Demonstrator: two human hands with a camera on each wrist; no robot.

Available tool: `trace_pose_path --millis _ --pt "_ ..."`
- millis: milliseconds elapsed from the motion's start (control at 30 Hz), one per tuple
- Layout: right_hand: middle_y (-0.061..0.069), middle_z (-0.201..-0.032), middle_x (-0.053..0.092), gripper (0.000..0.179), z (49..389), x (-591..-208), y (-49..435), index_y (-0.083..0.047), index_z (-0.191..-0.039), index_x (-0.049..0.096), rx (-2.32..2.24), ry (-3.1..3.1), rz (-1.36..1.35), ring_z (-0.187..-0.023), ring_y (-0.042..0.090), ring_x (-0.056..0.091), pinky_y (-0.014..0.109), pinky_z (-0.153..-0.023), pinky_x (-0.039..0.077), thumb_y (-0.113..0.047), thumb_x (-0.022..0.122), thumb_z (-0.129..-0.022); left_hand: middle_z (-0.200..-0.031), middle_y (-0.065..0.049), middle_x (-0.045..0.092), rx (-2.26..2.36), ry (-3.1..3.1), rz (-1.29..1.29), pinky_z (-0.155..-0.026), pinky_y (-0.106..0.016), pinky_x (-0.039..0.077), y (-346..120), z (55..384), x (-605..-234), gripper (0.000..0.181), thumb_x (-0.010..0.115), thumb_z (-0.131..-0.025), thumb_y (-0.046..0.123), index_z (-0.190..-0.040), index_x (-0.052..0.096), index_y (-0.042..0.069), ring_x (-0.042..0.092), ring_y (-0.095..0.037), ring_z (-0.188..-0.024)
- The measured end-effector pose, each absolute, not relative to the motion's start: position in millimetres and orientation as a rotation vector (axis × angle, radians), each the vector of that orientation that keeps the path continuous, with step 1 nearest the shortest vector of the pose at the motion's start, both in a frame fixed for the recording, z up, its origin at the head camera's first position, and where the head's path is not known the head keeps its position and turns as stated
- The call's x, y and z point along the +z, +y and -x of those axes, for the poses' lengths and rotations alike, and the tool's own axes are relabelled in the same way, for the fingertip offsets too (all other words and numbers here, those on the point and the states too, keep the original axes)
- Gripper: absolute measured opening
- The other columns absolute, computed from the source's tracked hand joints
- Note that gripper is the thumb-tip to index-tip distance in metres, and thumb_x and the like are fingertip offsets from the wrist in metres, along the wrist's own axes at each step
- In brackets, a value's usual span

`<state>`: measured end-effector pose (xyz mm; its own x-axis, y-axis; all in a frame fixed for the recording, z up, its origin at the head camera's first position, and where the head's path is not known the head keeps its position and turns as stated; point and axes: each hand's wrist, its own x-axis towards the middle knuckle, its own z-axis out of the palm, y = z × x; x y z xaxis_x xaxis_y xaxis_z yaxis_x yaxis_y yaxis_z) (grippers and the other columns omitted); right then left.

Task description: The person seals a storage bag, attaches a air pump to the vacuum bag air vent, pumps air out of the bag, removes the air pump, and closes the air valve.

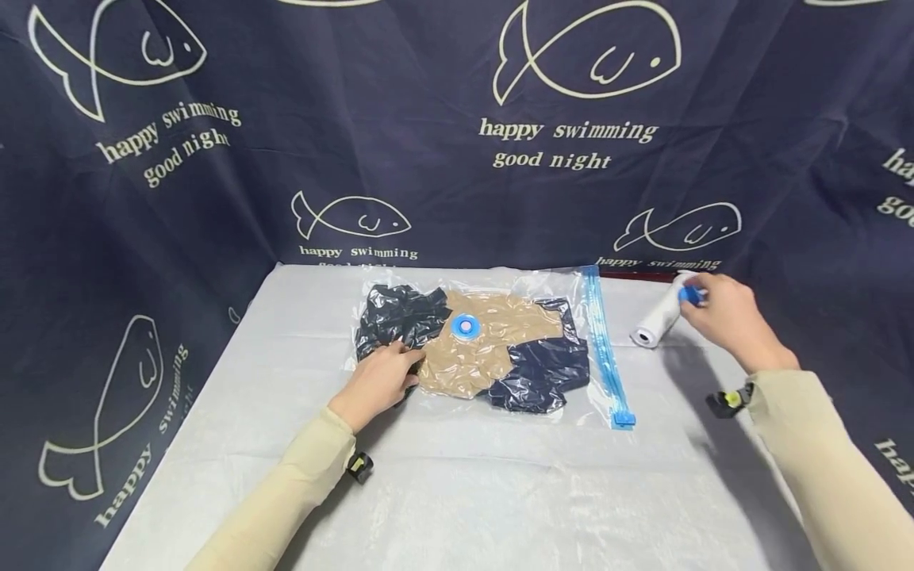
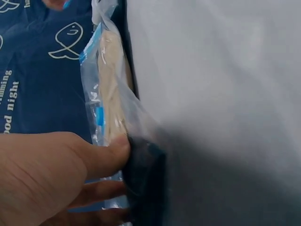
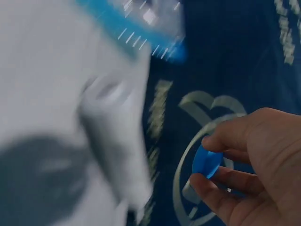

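A clear vacuum storage bag (image 1: 457,381) lies flat with black, tan and navy folded cloth inside. A round blue valve (image 1: 466,326) with a pinkish centre sits on it, and a blue zip strip (image 1: 605,349) with a slider runs along its right edge. My left hand (image 1: 382,381) rests on the bag's lower left part, thumb and fingers touching the plastic. At the right, my right hand (image 1: 728,317) pinches a round blue cap (image 3: 207,161) between thumb and fingers. Beside that hand lies a white cylinder (image 3: 115,146) with a dark hole in its end.
A white cloth covers the table (image 1: 500,492). Dark blue fabric (image 1: 428,119) printed with fish and words hangs behind and at both sides. A small black device with a yellow mark is worn at each wrist.
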<state>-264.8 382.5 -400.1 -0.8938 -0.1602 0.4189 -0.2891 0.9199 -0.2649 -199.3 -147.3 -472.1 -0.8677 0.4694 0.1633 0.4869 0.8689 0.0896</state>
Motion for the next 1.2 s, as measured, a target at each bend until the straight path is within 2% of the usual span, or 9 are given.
trace_pose_path --millis 100,300,467,633,933,1200 --pt "0.033 -0.099 0.067 0.028 277 -390 343 0.008 -0.108 0.068 0.484 -2.689 -0.432 -0.089 0.046 0.064 0.062 -0.080 0.048 -0.004 0.067 -0.084 -0.104 -0.016 0.070 -0.200 -2.922 0.738 -0.073 -0.047 0.060 -143 201 -470 0.042 0.082 -0.087 0.020 -0.127 0.071 0.013 0.070 -0.033 -0.086" --pt "0.032 -0.110 0.067 0.035 294 -400 261 0.008 -0.116 0.067 0.483 -2.765 -0.696 -0.100 0.047 0.064 0.062 -0.090 0.051 -0.001 0.071 -0.082 -0.103 -0.015 0.070 -0.195 -2.937 0.735 -0.074 -0.047 0.060 -138 202 -471 0.039 0.082 -0.086 0.015 -0.124 0.072 0.012 0.067 -0.033 -0.084" --pt "0.027 -0.107 0.066 0.034 294 -418 196 0.008 -0.112 0.068 0.531 -2.786 -0.928 -0.098 0.043 0.066 0.053 -0.087 0.059 -0.001 0.077 -0.080 -0.107 -0.015 0.071 -0.165 -2.939 0.738 -0.080 -0.046 0.057 -139 201 -472 0.044 0.082 -0.084 0.014 -0.126 0.071 0.013 0.065 -0.033 -0.091" --pt "0.019 -0.104 0.068 0.028 293 -430 145 0.004 -0.110 0.071 0.545 -2.785 -1.104 -0.095 0.034 0.067 0.046 -0.087 0.060 -0.001 0.077 -0.082 -0.101 -0.014 0.071 -0.175 -2.936 0.750 -0.079 -0.045 0.054 -138 203 -469 0.040 0.082 -0.080 0.009 -0.119 0.072 0.010 0.064 -0.033 -0.089" --pt "0.013 -0.109 0.068 0.029 293 -441 94 -0.001 -0.112 0.073 0.497 -2.848 -1.241 -0.095 0.025 0.066 0.036 -0.089 0.059 0.001 0.078 -0.083 -0.088 -0.010 0.070 -0.259 -2.939 0.765 -0.083 -0.050 0.055 -136 202 -463 0.029 0.083 -0.077 0.004 -0.104 0.072 0.006 0.068 -0.032 -0.090" --pt "0.016 -0.111 0.071 0.027 300 -445 82 -0.001 -0.108 0.077 0.489 -2.771 -1.327 -0.104 0.031 0.068 0.040 -0.096 0.058 0.002 0.077 -0.081 -0.092 -0.013 0.072 -0.247 -2.957 0.738 -0.086 -0.050 0.056 -134 202 -464 0.033 0.084 -0.077 0.006 -0.108 0.072 0.006 0.069 -0.034 -0.094"
